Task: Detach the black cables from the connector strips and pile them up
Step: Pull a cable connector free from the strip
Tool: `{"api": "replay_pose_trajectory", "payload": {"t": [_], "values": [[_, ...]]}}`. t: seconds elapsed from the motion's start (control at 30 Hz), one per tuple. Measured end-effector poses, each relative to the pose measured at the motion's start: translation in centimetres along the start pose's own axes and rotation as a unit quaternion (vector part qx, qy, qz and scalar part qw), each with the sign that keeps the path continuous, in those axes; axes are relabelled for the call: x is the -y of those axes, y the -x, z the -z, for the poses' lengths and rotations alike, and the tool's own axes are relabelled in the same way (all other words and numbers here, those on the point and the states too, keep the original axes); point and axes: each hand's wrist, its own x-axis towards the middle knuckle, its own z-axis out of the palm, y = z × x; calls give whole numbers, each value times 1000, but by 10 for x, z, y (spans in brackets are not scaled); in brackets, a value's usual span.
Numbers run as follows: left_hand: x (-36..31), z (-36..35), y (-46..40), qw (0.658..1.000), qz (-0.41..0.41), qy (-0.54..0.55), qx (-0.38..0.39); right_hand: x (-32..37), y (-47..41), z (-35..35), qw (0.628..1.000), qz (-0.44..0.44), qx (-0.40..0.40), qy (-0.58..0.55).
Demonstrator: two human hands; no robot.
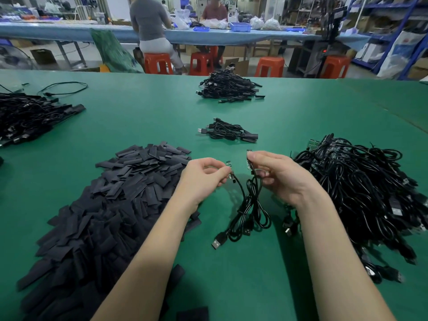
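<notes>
While both pinch small connector pieces, left hand (203,173), right hand (275,172), black cables (250,212) dangling onto green table (143,117).

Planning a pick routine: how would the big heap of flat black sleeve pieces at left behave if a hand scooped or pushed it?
The heap of flat black pieces is loose and overlapping, so a push would likely spread it rather than slide it whole. The pieces look thin and light; a scoop probably sheds some. Flat, so unlikely to roll.
</notes>
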Motion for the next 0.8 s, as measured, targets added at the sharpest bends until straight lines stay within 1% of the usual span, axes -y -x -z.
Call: {"api": "replay_pose_trajectory", "payload": {"t": [0.03, 0.1, 0.17, 0.2, 0.23, 0.3, 0.33, 0.4, 0.47, 0.53, 0.57, 0.6, 0.67, 0.73, 0.77, 0.8], "values": [[1, -1, 0, 1000, 6, 1, 1, 4, 2, 0, 999, 6, 0, 35], [-1, 0, 0, 998, 42, 53, 17, 10, 4, 2, 997, 19, -6, 77], [-8, 7, 1, 983, 76, 156, 58, 13, 3, 5, 995, 27, -49, 87], [-12, 11, 2, 971, 85, 211, 75, 13, 3, 8, 992, 25, -67, 105], [-16, 16, 2, 959, 90, 255, 84, 13, 4, 9, 987, 18, -68, 142], [-21, 20, 3, 946, 91, 301, 78, 13, 8, 8, 969, -2, -15, 246], [-22, 20, 3, 946, 89, 303, 70, 13, 10, 5, 962, -8, 17, 273], [-22, 17, 3, 956, 85, 275, 54, 13, 12, 1, 967, -16, 61, 248], [-20, 16, 3, 968, 80, 236, 28, 15, 13, 2, 980, -19, 96, 175], [-17, 17, 1, 971, 78, 224, -11, 16, 16, 9, 985, -16, 129, 111], [-15, 19, -1, 970, 76, 228, -32, 17, 18, 13, 986, -13, 137, 99], [-13, 20, -2, 969, 73, 230, -48, 17, 19, 16, 986, -12, 133, 98], [-11, 20, -3, 977, 63, 197, -47, 18, 17, 16, 992, -19, 84, 92], [-9, 16, -1, 990, 57, 126, -10, 15, 11, 10, 996, -17, 19, 81], [-9, 12, 1, 995, 51, 84, 9, 14, 8, 6, 995, -9, -7, 96], [-7, 7, 3, 999, 35, 25, 7, 12, 5, 1, 993, -1, -27, 117]]}}
